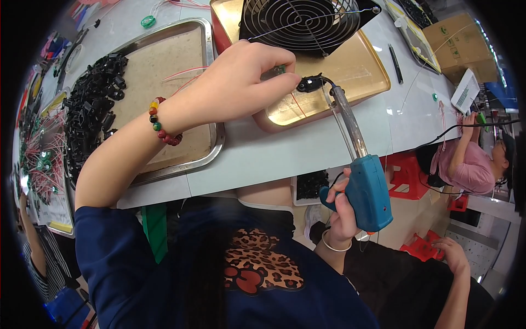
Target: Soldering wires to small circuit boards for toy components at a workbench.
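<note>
My left hand point(246, 82), with a beaded bracelet at its wrist, reaches over the gold tray. Its thumb and forefinger are pinched at a small black plastic part point(311, 83). A green bit point(280, 69) shows between the fingers, and thin red wire point(297, 103) hangs below them; the rest is hidden by the hand. My right hand point(341, 211) is wrapped round the handle of a teal soldering gun point(371, 192). The gun points upward, its metal barrel and thin feed tube ending close beside the black part.
A black fan with a wire guard point(301, 22) stands on the gold tray point(356, 71). To the left, a metal tray point(211, 148) holds piled black parts point(96, 93). Green pieces with red wires point(44, 159) lie farther left. A pen point(395, 63) and a cardboard box point(460, 46) are right. Co-workers sit nearby.
</note>
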`<action>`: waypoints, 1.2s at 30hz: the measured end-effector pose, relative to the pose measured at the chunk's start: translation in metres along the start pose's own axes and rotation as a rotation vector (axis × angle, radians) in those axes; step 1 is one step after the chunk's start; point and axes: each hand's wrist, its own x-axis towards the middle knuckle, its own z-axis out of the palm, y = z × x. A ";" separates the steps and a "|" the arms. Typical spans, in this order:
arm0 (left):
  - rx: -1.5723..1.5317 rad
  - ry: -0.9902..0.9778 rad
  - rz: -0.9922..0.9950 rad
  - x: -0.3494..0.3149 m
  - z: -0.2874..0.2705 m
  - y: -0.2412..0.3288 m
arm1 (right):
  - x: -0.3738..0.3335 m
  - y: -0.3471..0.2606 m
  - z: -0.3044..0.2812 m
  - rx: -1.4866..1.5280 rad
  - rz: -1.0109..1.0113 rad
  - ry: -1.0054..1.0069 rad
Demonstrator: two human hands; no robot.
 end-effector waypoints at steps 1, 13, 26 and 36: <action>-0.008 -0.003 -0.011 0.000 0.000 0.000 | 0.000 0.000 0.000 0.003 -0.006 -0.009; 0.012 0.006 -0.002 0.001 0.000 0.001 | 0.004 -0.006 0.005 -0.036 0.008 -0.069; -0.004 -0.004 -0.008 0.002 -0.002 0.000 | 0.006 -0.005 0.003 0.121 0.038 -0.074; 0.048 -0.006 0.028 0.003 -0.004 0.001 | 0.004 -0.006 0.003 0.094 0.043 -0.022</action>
